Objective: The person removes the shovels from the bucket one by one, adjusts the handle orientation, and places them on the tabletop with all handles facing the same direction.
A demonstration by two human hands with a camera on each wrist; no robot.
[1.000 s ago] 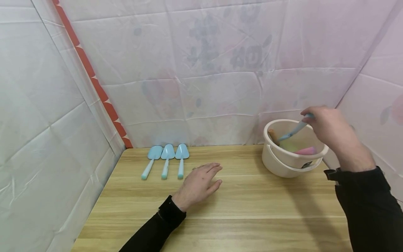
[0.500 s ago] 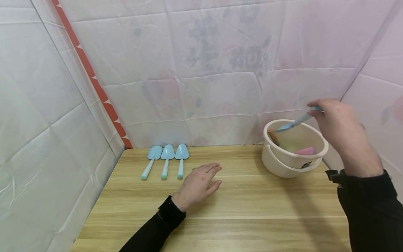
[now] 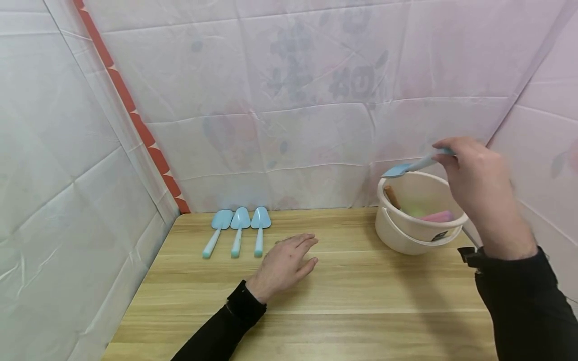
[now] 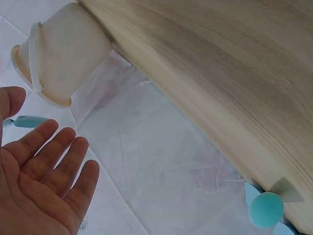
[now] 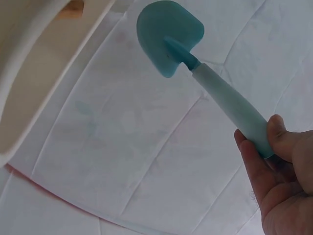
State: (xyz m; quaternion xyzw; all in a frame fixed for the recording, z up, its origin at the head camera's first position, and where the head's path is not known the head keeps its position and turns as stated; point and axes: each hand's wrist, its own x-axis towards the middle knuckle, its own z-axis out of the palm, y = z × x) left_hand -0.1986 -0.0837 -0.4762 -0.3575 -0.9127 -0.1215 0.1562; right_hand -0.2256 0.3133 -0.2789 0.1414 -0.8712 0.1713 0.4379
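Pinching the handle end of a blue scoop [image 3: 408, 167], the right hand [image 3: 474, 185] holds it in the air just above the rim of the cream bucket [image 3: 422, 213]. Pink, green and brown bits sit inside. The left hand [image 3: 284, 263] lies flat on the wooden table [image 3: 361, 301], fingers spread, holding nothing. Three matching blue scoops [image 3: 239, 228] are lined up side by side at the far left edge.

No text, number or brand can be read anywhere. The bucket [image 3: 422, 228] carries a small dark label [image 3: 441, 235] on its front under the rim, too small and blurred to make out. The sheeting [image 3: 316, 75] behind the desk [image 3: 343, 301] shows only faint grey and pink flower-like prints, no letters.
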